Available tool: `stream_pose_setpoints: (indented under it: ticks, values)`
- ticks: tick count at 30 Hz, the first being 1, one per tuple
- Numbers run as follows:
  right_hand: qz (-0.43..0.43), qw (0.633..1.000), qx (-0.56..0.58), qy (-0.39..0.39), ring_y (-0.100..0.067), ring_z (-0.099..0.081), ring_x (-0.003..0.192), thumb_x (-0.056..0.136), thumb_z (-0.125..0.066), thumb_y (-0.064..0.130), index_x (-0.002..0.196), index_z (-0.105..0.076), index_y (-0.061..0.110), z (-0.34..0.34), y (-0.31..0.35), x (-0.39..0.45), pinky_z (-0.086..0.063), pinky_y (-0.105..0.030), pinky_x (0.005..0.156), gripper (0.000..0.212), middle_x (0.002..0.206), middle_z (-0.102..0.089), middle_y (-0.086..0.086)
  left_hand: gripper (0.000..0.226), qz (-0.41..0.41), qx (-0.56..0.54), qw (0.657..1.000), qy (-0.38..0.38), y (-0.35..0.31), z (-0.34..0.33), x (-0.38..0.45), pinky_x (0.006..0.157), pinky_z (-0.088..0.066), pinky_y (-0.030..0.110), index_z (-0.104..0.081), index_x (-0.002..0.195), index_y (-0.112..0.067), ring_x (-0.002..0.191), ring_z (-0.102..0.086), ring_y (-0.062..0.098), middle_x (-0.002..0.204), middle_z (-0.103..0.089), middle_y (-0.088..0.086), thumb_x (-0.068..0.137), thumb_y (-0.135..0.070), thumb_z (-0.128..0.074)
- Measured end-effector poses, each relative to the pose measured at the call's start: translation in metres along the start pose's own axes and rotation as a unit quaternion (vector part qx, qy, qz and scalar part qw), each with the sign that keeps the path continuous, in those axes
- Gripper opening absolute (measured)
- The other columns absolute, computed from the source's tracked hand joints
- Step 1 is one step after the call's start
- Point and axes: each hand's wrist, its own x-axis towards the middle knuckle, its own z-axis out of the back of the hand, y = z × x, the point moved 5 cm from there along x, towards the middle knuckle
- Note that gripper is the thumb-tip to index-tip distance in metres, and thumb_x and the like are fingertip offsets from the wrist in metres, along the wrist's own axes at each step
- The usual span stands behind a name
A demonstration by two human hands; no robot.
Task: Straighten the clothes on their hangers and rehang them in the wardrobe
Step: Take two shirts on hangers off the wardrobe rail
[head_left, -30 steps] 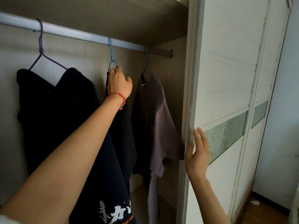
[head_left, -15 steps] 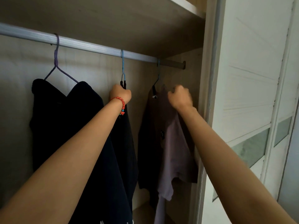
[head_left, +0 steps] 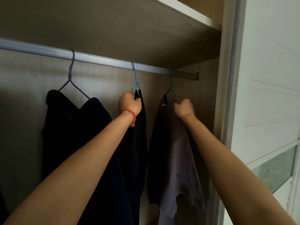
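Three garments hang from a silver rail (head_left: 103,60) inside the wardrobe. At the left a dark navy shirt (head_left: 76,127) sits crooked on a purple hanger (head_left: 71,75). In the middle a black garment (head_left: 138,135) hangs from a blue hanger (head_left: 136,78); my left hand (head_left: 129,103), with a red bead bracelet, grips the top of this garment just under the hook. At the right a mauve shirt (head_left: 177,151) hangs on a teal hanger (head_left: 170,83). My right hand (head_left: 184,108) pinches the mauve shirt's shoulder near the collar.
A shelf board (head_left: 113,30) runs right above the rail. The wardrobe's side panel (head_left: 206,95) stands close beside the mauve shirt. A white sliding door (head_left: 267,78) with a green glass strip (head_left: 274,169) fills the right.
My right hand left the door edge, reached into the wardrobe and took hold of the mauve shirt's shoulder. My left hand stayed on the middle garment. The view drew closer and tilted up.
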Motion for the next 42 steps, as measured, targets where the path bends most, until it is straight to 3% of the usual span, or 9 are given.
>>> stream_pose_setpoints:
  ticks: [4,8,12,17,21,24,32,39,42]
  values:
    - [0.033,0.999,0.018,-0.037,-0.029,-0.060,0.105,0.095,-0.045,0.020,0.116,-0.059,0.002,0.008,0.003,-0.002,-0.038,-0.025,0.071,0.031,0.112,-0.063,-0.017,0.053,-0.076,-0.024,0.997,0.004,-0.014,0.000,-0.004,0.050,-0.024,0.024,-0.023,0.046,-0.014,0.045,-0.024,0.013,0.049,-0.023,0.002,0.086,-0.010,-0.058]
    - [0.069,0.995,0.040,-0.065,-0.029,-0.061,0.096,0.095,-0.044,0.019,0.104,-0.063,0.004,0.017,0.003,-0.013,-0.041,-0.029,0.071,0.026,0.089,-0.060,-0.010,0.053,-0.118,-0.028,0.993,0.001,-0.024,0.007,-0.014,0.047,-0.019,0.026,-0.022,0.046,-0.014,0.045,-0.021,0.013,0.048,-0.021,0.001,0.085,-0.013,-0.059]
    - [0.087,0.993,0.044,-0.068,-0.024,-0.058,0.080,0.095,-0.045,0.019,0.084,-0.060,0.010,0.017,-0.005,-0.039,-0.042,-0.031,0.068,0.020,0.071,-0.055,-0.002,0.054,-0.122,-0.049,0.991,0.022,-0.020,0.013,-0.032,0.047,-0.020,0.026,-0.023,0.046,-0.015,0.046,-0.021,0.013,0.048,-0.020,0.001,0.084,-0.012,-0.061]
    - [0.077,0.990,0.066,-0.094,-0.021,-0.048,0.061,0.092,-0.048,0.018,0.075,-0.058,-0.001,0.026,-0.018,-0.089,-0.035,-0.030,0.056,0.027,0.058,-0.048,-0.003,0.052,-0.099,-0.106,0.989,0.041,-0.006,0.028,-0.062,0.039,-0.018,0.015,-0.025,0.047,-0.015,0.046,-0.022,0.010,0.048,-0.021,-0.002,0.084,-0.012,-0.060]
    - [0.062,0.989,0.077,-0.108,-0.020,-0.044,0.056,0.090,-0.050,0.017,0.071,-0.054,-0.010,0.037,-0.033,-0.142,-0.033,-0.029,0.055,0.034,0.056,-0.047,-0.008,0.046,-0.085,-0.164,0.980,0.075,0.010,0.040,-0.098,0.041,-0.022,0.014,-0.032,0.048,-0.011,0.044,-0.028,0.006,0.047,-0.029,-0.003,0.084,-0.012,-0.060]
    - [0.043,0.991,0.053,-0.112,-0.019,-0.043,0.056,0.089,-0.051,0.019,0.071,-0.054,-0.009,0.038,-0.043,-0.188,-0.034,-0.029,0.057,0.034,0.057,-0.047,-0.008,0.053,-0.076,-0.188,0.974,0.101,0.024,0.047,-0.132,0.039,-0.021,0.010,-0.027,0.044,-0.016,0.034,-0.029,0.004,0.036,-0.027,-0.009,0.084,-0.010,-0.061]
    - [-0.022,0.987,0.040,-0.154,-0.020,-0.041,0.055,0.090,-0.053,0.018,0.073,-0.053,-0.014,0.045,-0.051,-0.309,-0.032,-0.030,0.056,0.035,0.058,-0.046,-0.012,0.052,-0.102,-0.195,0.962,0.163,0.044,0.097,-0.212,0.039,-0.027,0.010,-0.026,0.046,-0.014,0.038,-0.034,0.004,0.045,-0.026,-0.004,0.083,-0.011,-0.062]
    - [-0.062,0.974,0.002,-0.220,-0.015,-0.034,0.055,0.089,-0.055,0.018,0.069,-0.049,-0.013,0.054,-0.023,-0.440,-0.028,-0.028,0.053,0.038,0.057,-0.040,-0.010,0.045,-0.134,-0.224,0.936,0.235,0.059,0.164,-0.283,0.050,-0.028,0.027,-0.034,0.050,-0.003,0.048,-0.029,0.013,0.046,-0.031,0.001,0.082,-0.017,-0.063]
    - [-0.077,0.968,0.007,-0.240,-0.009,-0.031,0.051,0.090,-0.055,0.016,0.058,-0.046,0.001,0.072,-0.008,-0.500,-0.024,-0.023,0.044,0.037,0.055,-0.036,-0.006,0.046,-0.161,-0.249,0.915,0.273,0.055,0.196,-0.312,0.048,-0.030,0.035,-0.036,0.053,0.003,0.048,-0.030,0.017,0.047,-0.034,0.008,0.081,-0.022,-0.062]
